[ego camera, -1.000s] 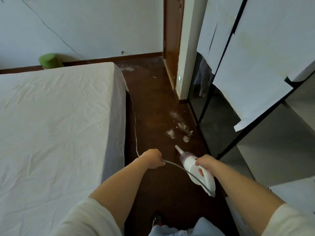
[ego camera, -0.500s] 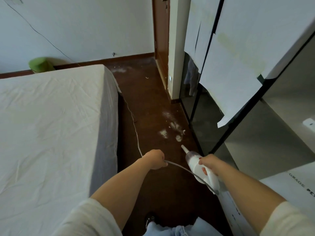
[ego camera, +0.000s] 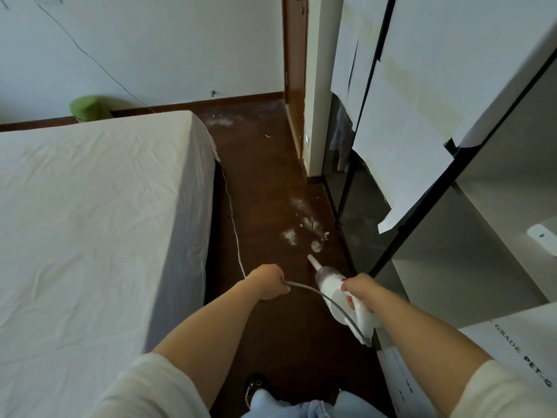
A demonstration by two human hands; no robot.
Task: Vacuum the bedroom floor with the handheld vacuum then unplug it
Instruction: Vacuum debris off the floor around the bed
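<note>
The right hand (ego camera: 360,286) grasps the vacuum (ego camera: 340,300) at 5 o'clock, nozzle aimed at dust (ego camera: 304,233) toward 12. The left hand (ego camera: 268,280) clenches the cord (ego camera: 304,288), probably keeping slack clear of the floor (ego camera: 265,182).

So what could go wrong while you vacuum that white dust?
The cord trails along the floor beside the bed, so a foot could catch it. The left hand holds it taut-ish near the vacuum; a tug might pull the plug. The nozzle could scatter the dust toward the wardrobe.

dim, soft daylight | dark floor (ego camera: 265,182) | wide-angle edge bending
</note>
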